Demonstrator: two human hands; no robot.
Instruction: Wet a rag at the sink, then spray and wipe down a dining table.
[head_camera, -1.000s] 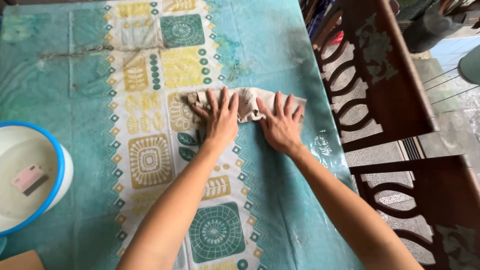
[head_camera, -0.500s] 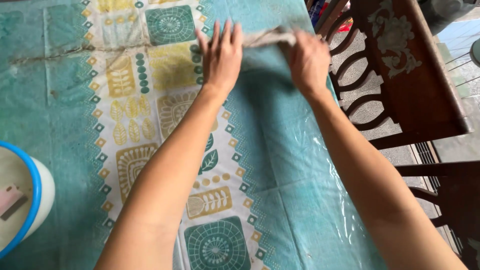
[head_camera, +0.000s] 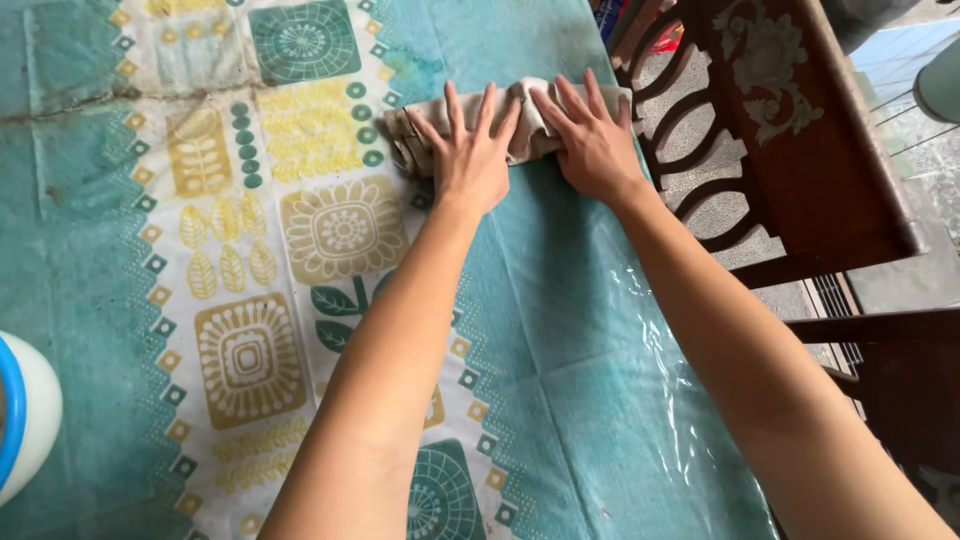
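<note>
I count my two hands, my left hand (head_camera: 470, 165) and my right hand (head_camera: 595, 145), both flat on one beige cloth (head_camera: 525, 125), one patterned teal tablecloth (head_camera: 560, 330), one white bowl (head_camera: 25, 415) with a blue rim, and two dark wooden chairs (head_camera: 790, 150)

Soft, even daylight; scene bright, no hard shadows. Faint shade beneath both forearms. Glare streaks on the clear plastic sheet over the teal patterned tablecloth (head_camera: 620, 330), strongest near its right edge. Focus sharp centrally; slight wide-angle stretching towards frame edges.
</note>
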